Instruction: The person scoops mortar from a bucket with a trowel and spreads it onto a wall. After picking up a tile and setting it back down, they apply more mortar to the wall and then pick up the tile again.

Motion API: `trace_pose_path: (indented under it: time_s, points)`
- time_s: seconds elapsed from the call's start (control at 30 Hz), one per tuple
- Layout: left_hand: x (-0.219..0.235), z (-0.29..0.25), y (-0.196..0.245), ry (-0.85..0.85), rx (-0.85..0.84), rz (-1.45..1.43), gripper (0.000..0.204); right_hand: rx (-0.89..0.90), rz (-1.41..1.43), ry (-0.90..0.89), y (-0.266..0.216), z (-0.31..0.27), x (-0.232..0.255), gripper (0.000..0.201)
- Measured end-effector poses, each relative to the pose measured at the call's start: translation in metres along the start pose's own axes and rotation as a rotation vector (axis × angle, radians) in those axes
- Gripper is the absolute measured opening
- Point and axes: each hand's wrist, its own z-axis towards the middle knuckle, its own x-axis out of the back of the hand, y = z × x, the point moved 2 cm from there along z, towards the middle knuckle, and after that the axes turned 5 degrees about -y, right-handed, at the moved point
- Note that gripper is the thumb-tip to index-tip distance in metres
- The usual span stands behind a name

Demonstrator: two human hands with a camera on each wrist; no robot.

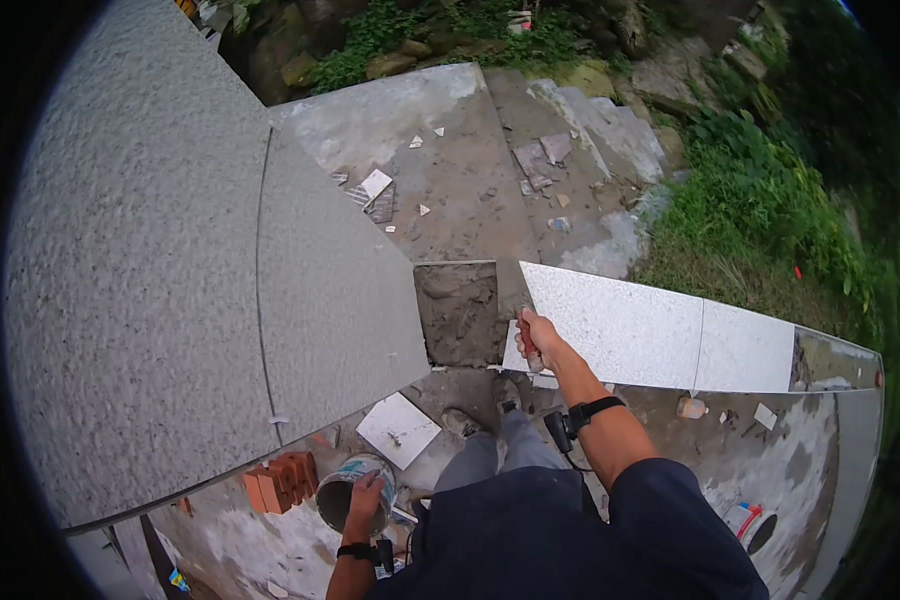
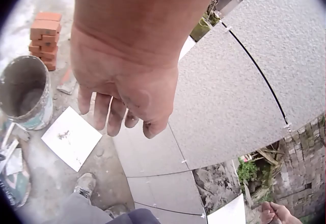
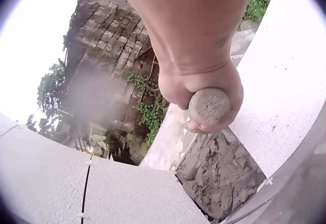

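My right hand (image 1: 536, 338) grips the reddish handle of a trowel (image 1: 532, 350), its round butt end caked with grey mortar in the right wrist view. The hand is at the right side of a square bed of wet, uneven mortar (image 1: 458, 312) on top of the wall. Speckled tiles lie on both sides of that bed, a grey tile (image 1: 340, 300) to the left and a white tile (image 1: 615, 325) to the right. My left hand (image 2: 125, 94) hangs with loosely bent fingers and nothing in it. In the head view it overlaps the bucket (image 1: 342, 500).
Below the wall, a loose white tile (image 1: 398, 430) lies on the ground near my feet, with a stack of red bricks (image 1: 282, 482) beside the bucket. Broken tile pieces (image 1: 375, 185) are scattered on the concrete beyond. Grass (image 1: 770, 200) grows at the right.
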Motion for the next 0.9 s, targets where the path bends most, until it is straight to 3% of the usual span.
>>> trace_pose_path:
  time_s: [0.1,0.23,0.4,0.73,0.9]
  points:
    - [0.0,-0.008,0.011,0.007,-0.005,0.127,0.047,-0.041,0.067,-0.016,0.019,-0.013,-0.017,0.034]
    - [0.0,-0.022,0.014,0.004,-0.028,0.157,0.048,0.137,0.175,-0.005,0.019,-0.011,-0.03,0.035]
    - [0.006,-0.01,-0.027,-0.016,0.007,0.009,0.048,0.103,0.425,-0.04,0.003,0.013,-0.021,0.036]
    - [0.004,-0.015,-0.017,-0.024,-0.003,0.005,0.047,0.071,0.404,-0.02,0.014,-0.001,-0.027,0.038]
    - [0.015,-0.008,-0.014,-0.007,-0.015,0.05,0.045,0.087,0.483,-0.02,0.011,0.018,-0.025,0.037]
